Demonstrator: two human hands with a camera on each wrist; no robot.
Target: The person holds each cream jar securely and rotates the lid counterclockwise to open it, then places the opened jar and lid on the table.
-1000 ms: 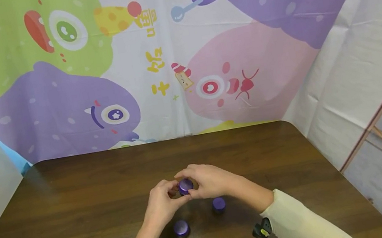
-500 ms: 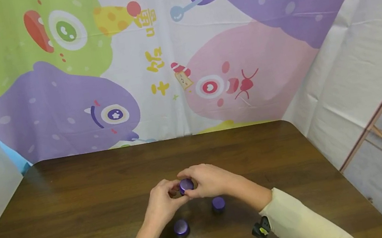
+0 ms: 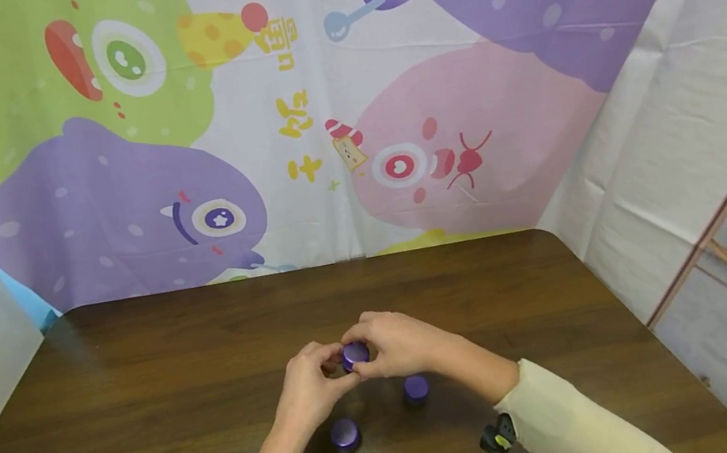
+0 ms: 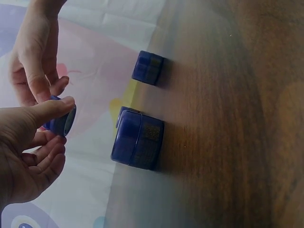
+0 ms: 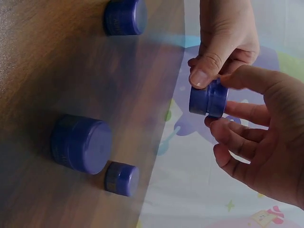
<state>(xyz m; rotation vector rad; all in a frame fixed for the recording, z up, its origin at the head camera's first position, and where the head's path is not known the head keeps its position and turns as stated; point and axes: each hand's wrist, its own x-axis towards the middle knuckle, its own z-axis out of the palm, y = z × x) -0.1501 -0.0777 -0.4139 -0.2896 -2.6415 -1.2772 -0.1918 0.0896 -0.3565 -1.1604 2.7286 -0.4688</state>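
My left hand (image 3: 306,390) and right hand (image 3: 399,342) hold a small purple jar (image 3: 355,353) together above the table. In the right wrist view, the left thumb and fingers grip its lower part. The right thumb and fingertips pinch the lid (image 5: 218,99) on top, and a narrow groove shows between lid and body. Two lidded purple jars show in the head view: one (image 3: 345,435) by the left forearm, another (image 3: 416,389) below the right wrist. The right wrist view shows three on the table: a larger jar (image 5: 81,144), a small jar (image 5: 122,179) beside it, and one farther left.
The dark wooden table (image 3: 178,370) has rounded far corners. A cartoon-printed curtain (image 3: 324,209) hangs behind it, with pale sheeting (image 3: 659,97) along the right side. A small black device (image 3: 498,436) with a yellow mark sits by the right sleeve.
The right fingers have shifted slightly to the right around the top of the jar, and the jar has edged right with them. The left hand and the jars on the table stay put.
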